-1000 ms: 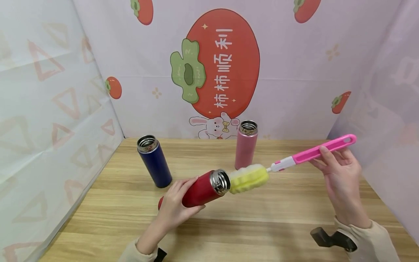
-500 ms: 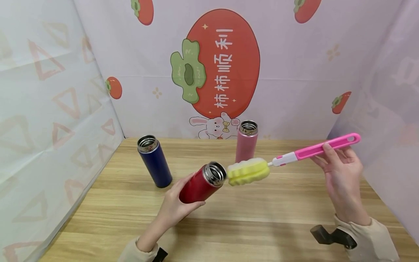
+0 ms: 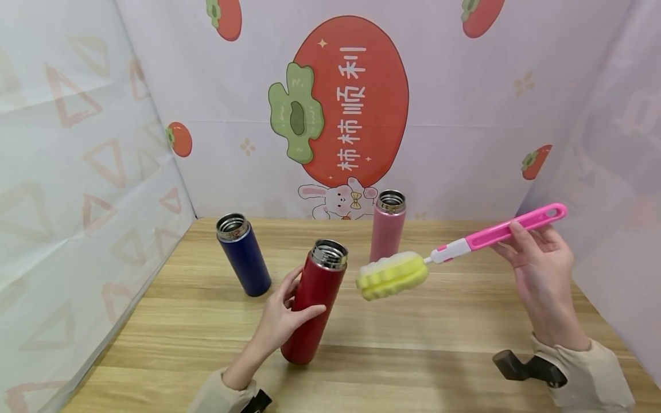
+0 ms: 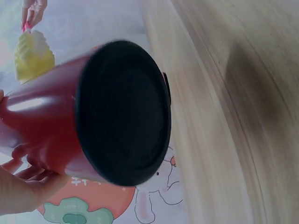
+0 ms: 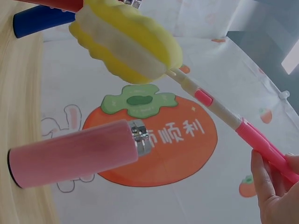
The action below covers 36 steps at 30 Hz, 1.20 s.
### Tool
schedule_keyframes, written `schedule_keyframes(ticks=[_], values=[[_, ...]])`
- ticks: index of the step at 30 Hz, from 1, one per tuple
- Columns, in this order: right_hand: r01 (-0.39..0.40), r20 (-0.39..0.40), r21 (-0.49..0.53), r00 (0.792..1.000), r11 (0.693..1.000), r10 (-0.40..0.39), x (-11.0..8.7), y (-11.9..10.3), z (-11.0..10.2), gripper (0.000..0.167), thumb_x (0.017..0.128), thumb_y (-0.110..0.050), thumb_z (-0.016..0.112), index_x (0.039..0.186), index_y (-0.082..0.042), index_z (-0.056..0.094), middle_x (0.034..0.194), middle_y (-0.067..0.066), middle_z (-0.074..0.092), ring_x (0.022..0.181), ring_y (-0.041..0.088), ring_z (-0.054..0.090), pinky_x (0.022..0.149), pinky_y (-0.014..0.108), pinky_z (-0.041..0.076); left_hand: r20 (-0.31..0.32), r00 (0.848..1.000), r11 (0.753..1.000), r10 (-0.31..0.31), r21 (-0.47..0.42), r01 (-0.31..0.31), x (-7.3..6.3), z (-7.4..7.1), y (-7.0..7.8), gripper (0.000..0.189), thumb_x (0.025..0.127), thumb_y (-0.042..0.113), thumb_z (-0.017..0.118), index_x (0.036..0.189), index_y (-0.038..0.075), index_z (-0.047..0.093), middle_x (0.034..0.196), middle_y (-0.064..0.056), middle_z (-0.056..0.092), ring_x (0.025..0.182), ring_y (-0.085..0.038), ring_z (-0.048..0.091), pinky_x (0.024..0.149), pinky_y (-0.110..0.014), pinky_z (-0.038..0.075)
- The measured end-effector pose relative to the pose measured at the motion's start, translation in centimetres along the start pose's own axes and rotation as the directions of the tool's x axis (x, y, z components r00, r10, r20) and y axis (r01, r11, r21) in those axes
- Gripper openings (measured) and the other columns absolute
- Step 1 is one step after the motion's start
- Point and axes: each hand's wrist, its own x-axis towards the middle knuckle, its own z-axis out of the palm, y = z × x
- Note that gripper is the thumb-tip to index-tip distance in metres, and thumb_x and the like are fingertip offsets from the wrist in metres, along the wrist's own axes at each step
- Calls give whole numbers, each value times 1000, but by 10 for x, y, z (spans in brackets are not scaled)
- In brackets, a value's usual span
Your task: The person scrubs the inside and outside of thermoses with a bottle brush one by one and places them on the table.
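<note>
My left hand (image 3: 281, 315) grips a red thermos bottle (image 3: 316, 304) around its middle, thumb across the front. The bottle stands nearly upright with a slight lean, its steel mouth uncovered. In the left wrist view its black base (image 4: 126, 114) faces the camera, raised off the wood. My right hand (image 3: 547, 264) pinches the pink handle of a bottle brush (image 3: 490, 235) between thumb and fingers. The yellow and white sponge head (image 3: 395, 275) points left, just to the right of the red bottle and apart from it.
A navy thermos bottle (image 3: 245, 258) without a lid stands at the left on the wooden table (image 3: 170, 344). Farther back, a pink thermos bottle (image 3: 388, 229) is also lidless, its lower part hidden behind the sponge. Printed cloth walls (image 3: 454, 160) enclose the back and sides.
The red bottle has swung from a rightward tilt to nearly upright, its mouth moving away from the sponge. The brush has stayed nearly in place, its handle end slightly higher.
</note>
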Motion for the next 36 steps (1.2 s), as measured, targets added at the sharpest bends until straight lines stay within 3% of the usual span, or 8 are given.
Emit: schedule_keyframes(ticks=[6,11,17,27,36], values=[[-33,8,-44,999,998,34,1,-2,-1,17,83,8,52,100,7,54,85,14,60,76,23,63,69,36,49,40,999,994,-31,-108,35,5,4,1,72,75,16,70,134,30,31,97,-10,61,88,-21,58,74,-34,48],[-67,10,-76,998,995,68,2,-2,0,19,83,5,54,101,6,54,87,13,60,79,21,63,71,34,49,80,996,986,-39,-160,51,7,9,0,72,79,15,66,135,36,27,104,-13,60,92,-23,57,73,-34,48],[-76,53,-44,996,996,78,7,3,4,12,85,6,50,96,5,55,84,14,62,78,21,64,73,34,48,124,991,974,-59,-212,85,14,14,-6,70,84,19,60,136,43,20,109,-17,56,92,-25,56,70,-37,50],[-84,70,18,994,996,82,17,16,18,10,85,7,50,94,6,54,82,14,61,76,22,64,74,35,48,167,984,932,-54,-346,110,24,23,-16,67,90,15,50,140,38,12,115,-26,50,95,-26,56,78,-37,47],[-111,-10,-1,994,994,111,28,22,28,15,81,-1,59,93,4,52,86,12,58,78,22,63,75,33,49,207,978,927,-24,-363,99,26,27,-16,64,92,14,46,141,36,11,122,-26,45,102,-28,53,80,-36,46]])
